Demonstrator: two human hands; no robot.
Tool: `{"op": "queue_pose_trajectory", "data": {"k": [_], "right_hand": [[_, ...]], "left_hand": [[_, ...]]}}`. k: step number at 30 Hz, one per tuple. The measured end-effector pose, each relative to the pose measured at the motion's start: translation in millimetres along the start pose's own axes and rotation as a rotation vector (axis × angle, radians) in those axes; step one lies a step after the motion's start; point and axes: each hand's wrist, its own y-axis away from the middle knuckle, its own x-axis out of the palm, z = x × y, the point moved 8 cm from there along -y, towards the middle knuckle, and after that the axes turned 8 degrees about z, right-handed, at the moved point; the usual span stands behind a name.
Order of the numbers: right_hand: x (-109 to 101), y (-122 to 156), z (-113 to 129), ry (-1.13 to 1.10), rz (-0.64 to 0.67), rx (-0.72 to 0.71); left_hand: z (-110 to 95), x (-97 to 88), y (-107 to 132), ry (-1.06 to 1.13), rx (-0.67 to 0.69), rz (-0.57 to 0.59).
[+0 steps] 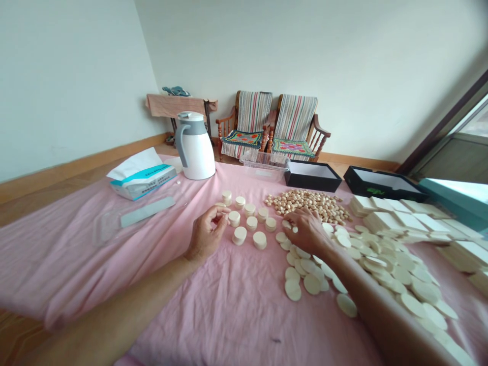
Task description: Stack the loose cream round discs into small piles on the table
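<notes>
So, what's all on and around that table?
disc stacks: nine or more, cream, between hands
loose discs: many, cream, right
beads: many, tan, centre
tile stacks: several, cream, far right
thermos jug: one, white and grey, rear left
tissue box: one, white and blue, left
plastic lid: one, clear, left
plastic tub: one, clear, rear
shallow boxes: two, black, rear right
box: one, teal, right edge
tablecloth: one, pink, underneath
armchairs: two, brown, behind
left hand: one, bare, beside stacks
right hand: one, bare, near beads

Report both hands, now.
Left hand: partly curled beside the stacked discs; grip can't be told.
Right hand: by the loose discs; grip can't be told.
</notes>
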Motion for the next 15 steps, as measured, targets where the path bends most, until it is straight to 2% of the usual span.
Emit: {"op": "queue_pose_trajectory", "data": {"k": [3, 6, 11, 15], "right_hand": [[-7.0, 5.3, -0.6, -0.075, -0.047, -0.013], [-15.7, 10.6, 9.7, -0.107, -0.048, -0.038], [-13.0, 14.7, 30.0, -0.082, 0.074, -0.068], [-6.4, 15.0, 29.2, -0.080, 0.134, -0.052]], "left_hand": [[3.8, -0.9, -1.0, 0.023, -0.005, -0.008], [6.0, -1.5, -1.8, 0.026, -0.005, -0.014], [5.4, -1.9, -2.0, 0.035, -0.002, -0.023], [5.1, -1.2, -1.6, 0.032, -0.005, -0.019]]}}
